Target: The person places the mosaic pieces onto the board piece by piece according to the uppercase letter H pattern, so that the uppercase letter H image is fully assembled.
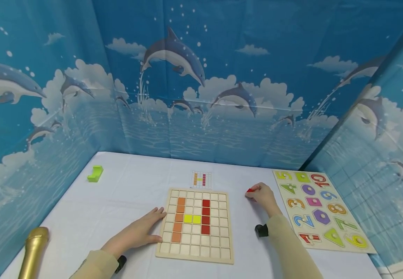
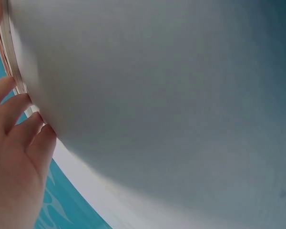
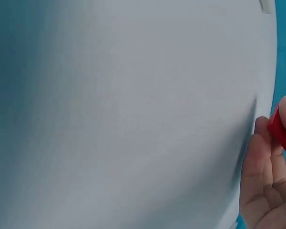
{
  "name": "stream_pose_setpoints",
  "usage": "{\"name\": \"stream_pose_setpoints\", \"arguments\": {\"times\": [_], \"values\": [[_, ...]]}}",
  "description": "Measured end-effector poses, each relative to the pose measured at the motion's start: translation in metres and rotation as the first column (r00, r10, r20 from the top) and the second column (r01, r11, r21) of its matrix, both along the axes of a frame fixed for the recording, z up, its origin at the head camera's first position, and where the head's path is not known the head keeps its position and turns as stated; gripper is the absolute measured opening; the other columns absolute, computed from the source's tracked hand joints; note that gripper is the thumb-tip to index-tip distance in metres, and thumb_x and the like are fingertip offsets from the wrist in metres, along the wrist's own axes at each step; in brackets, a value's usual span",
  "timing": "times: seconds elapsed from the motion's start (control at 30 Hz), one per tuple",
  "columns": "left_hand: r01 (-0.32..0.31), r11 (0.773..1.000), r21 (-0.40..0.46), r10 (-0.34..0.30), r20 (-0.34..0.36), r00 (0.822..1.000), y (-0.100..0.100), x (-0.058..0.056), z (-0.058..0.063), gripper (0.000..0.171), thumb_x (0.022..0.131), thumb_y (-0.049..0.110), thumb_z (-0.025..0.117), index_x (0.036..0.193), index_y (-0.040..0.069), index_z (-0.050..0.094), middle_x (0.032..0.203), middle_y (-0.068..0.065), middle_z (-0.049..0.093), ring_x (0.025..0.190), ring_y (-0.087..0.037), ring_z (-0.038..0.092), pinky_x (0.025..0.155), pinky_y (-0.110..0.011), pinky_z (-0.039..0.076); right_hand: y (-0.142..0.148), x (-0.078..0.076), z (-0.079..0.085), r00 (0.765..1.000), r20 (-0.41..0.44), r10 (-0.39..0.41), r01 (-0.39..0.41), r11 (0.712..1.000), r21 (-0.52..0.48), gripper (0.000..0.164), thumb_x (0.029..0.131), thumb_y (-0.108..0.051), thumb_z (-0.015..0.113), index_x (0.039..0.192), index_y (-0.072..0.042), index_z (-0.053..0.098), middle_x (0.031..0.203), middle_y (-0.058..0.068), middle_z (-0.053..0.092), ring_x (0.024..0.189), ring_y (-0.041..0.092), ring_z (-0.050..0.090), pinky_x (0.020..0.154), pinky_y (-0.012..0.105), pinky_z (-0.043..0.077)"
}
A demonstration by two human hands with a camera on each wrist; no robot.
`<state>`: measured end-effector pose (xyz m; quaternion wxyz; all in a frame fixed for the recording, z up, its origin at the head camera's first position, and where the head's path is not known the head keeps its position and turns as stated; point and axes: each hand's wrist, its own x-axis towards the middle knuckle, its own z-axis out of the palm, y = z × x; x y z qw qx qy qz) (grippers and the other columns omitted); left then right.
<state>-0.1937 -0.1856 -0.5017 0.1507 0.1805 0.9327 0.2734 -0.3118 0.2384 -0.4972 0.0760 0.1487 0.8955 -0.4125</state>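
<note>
A wooden grid board [image 1: 230, 244] lies flat on the white table. In its squares stand a column of several orange tiles [image 1: 179, 217], two yellow tiles [image 1: 192, 219] side by side, and a column of several red tiles [image 1: 206, 211]. My left hand [image 1: 139, 231] rests against the board's left edge with fingers extended; in the left wrist view its fingertips [image 2: 48, 133] touch the table and board edge. To the right of the board, my right hand [image 1: 265, 197] pinches a red block [image 3: 280, 130] between thumb and fingers, apart from the board.
Behind the board lies a small pattern card [image 1: 201, 180] printed with a similar coloured figure. A number-and-shape puzzle board [image 1: 356, 232] lies at the right. A green block [image 1: 95, 174] sits at the back left, and a gold microphone [image 1: 33, 252] at the front left. Dolphin-printed curtains surround the table.
</note>
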Motion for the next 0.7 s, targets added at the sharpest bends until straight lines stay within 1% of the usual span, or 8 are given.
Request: {"name": "stream_pose_setpoints", "arguments": {"times": [0.13,0.23,0.3,0.37,0.47,0.53,0.63,0.7], "values": [[-0.002,1.0,0.004,0.002,0.003,1.0,0.0,0.0,0.001,0.086,0.078,0.043,0.078,0.148,0.008,0.043,0.16,-0.013,0.032,0.15,-0.037,0.023,0.117,-0.06,0.027,0.001,0.005,0.008,1.0,-0.011,0.003,-0.004,0.997,-0.074,0.034,0.087,-0.017,0.075,0.109,0.0,0.055,0.096,0.014,0.064,0.08,0.018,0.059,0.067,0.024,0.051],[-0.003,1.0,0.006,0.003,0.002,1.0,0.0,0.0,0.0,0.086,0.078,0.043,0.078,0.148,0.008,0.043,0.16,-0.012,0.032,0.15,-0.037,0.023,0.117,-0.06,0.028,-0.004,0.01,0.015,1.0,-0.027,-0.001,-0.003,0.987,-0.162,0.035,0.089,-0.018,0.074,0.113,0.0,0.057,0.101,0.014,0.068,0.082,0.013,0.063,0.074,0.026,0.057],[0.0,1.0,0.007,0.0,0.001,1.0,0.0,0.0,-0.001,0.086,0.079,0.043,0.078,0.148,0.007,0.043,0.16,-0.013,0.032,0.15,-0.037,0.023,0.117,-0.06,0.028,-0.009,0.014,0.021,0.999,-0.039,0.01,-0.018,0.975,-0.219,0.036,0.09,-0.019,0.073,0.116,0.0,0.057,0.104,0.013,0.07,0.083,0.011,0.066,0.079,0.028,0.059],[0.006,1.0,0.009,-0.006,-0.001,1.0,-0.001,0.0,-0.001,0.086,0.079,0.043,0.078,0.148,0.007,0.043,0.16,-0.013,0.032,0.15,-0.038,0.023,0.117,-0.06,0.028,-0.016,0.02,0.027,0.998,-0.053,0.029,-0.042,0.964,-0.261,0.036,0.09,-0.02,0.073,0.117,-0.001,0.058,0.103,0.011,0.071,0.084,0.011,0.068,0.082,0.03,0.06],[0.017,1.0,0.015,-0.017,-0.004,1.0,-0.001,0.001,0.0,0.085,0.079,0.042,0.077,0.148,0.006,0.043,0.16,-0.014,0.031,0.15,-0.039,0.023,0.117,-0.061,0.027,-0.026,0.029,0.035,0.995,-0.077,0.068,-0.089,0.947,-0.31,0.036,0.09,-0.021,0.073,0.116,0.0,0.059,0.1,0.006,0.073,0.088,0.015,0.069,0.085,0.032,0.06],[0.02,1.0,0.016,-0.02,-0.003,1.0,-0.002,0.001,0.0,0.085,0.079,0.042,0.077,0.148,0.006,0.043,0.16,-0.015,0.031,0.149,-0.039,0.023,0.117,-0.061,0.027,-0.034,0.036,0.039,0.993,-0.084,0.078,-0.102,0.935,-0.34,0.035,0.089,-0.021,0.074,0.114,-0.001,0.061,0.097,0.003,0.073,0.09,0.018,0.07,0.086,0.033,0.06],[0.018,1.0,0.01,-0.018,-0.002,1.0,-0.001,0.001,0.001,0.086,0.079,0.043,0.077,0.148,0.006,0.042,0.16,-0.014,0.031,0.15,-0.038,0.023,0.117,-0.06,0.027,-0.045,0.046,0.042,0.991,-0.09,0.098,-0.124,0.921,-0.369,0.033,0.088,-0.021,0.076,0.111,-0.002,0.063,0.094,0.001,0.073,0.093,0.023,0.07,0.088,0.036,0.06],[0.012,1.0,0.009,-0.012,-0.001,1.0,-0.001,0.001,0.001,0.086,0.079,0.044,0.077,0.148,0.006,0.042,0.16,-0.014,0.031,0.15,-0.038,0.023,0.117,-0.06,0.027,-0.053,0.053,0.043,0.989,-0.093,0.114,-0.141,0.913,-0.384,0.031,0.088,-0.02,0.076,0.11,-0.002,0.064,0.094,0.003,0.074,0.094,0.027,0.071,0.089,0.038,0.059]]}}
